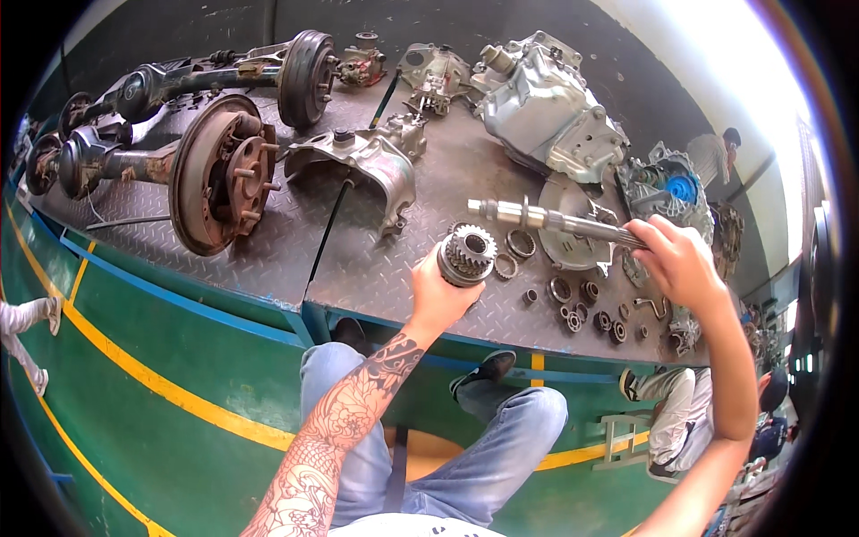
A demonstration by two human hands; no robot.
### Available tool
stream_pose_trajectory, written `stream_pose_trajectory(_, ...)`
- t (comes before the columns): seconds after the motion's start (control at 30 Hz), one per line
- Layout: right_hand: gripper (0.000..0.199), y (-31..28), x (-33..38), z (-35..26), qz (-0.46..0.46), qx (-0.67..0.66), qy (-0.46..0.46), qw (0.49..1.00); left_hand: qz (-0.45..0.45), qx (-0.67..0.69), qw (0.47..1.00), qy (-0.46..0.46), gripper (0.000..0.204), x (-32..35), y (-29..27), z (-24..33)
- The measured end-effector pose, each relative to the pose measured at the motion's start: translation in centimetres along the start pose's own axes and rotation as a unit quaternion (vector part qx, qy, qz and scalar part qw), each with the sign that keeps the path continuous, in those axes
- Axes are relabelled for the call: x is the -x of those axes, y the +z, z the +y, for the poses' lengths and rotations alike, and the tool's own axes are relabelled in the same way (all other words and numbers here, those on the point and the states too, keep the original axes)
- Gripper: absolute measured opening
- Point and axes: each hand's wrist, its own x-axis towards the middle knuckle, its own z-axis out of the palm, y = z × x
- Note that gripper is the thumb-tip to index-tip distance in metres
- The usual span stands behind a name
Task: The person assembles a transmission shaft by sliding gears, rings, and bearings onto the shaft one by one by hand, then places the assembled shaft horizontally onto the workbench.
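My left hand [440, 300] is closed round a stacked gear assembly [469, 254], its toothed end and centre bore turned up, just over the bench's front edge. In my right hand [677, 259] is a long steel splined shaft [555, 222], gripped by its right end. The shaft lies nearly level above the bench, its free end pointing left. Shaft and gear assembly are apart. Under the shaft sit a ring gear [520, 242] and a smaller toothed ring [506, 266]. Several bearings and small gears [560, 289] lie between my hands.
The diamond-plate bench [358, 268] carries axles with a rusty brake drum [215, 174] at left, a bell-shaped housing [358, 166], and a large gearbox case [546, 107] at the back. An open casing with a blue part [682, 188] stands at right. Other people [684, 412] sit nearby.
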Motion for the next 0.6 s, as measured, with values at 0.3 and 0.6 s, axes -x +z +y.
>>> stream_pose_trajectory(0.3,0.039,-5.4,-2.7,1.2,-0.027,0.113,-0.125,0.985,-0.015,-0.005,1.000,0.014,0.050,0.4,0.3,0.1)
stream_pose_trajectory(0.6,0.033,-8.6,-6.8,-0.1,0.047,0.279,-0.241,0.928,-0.031,-0.006,0.999,0.028,0.049,0.6,1.0,0.8)
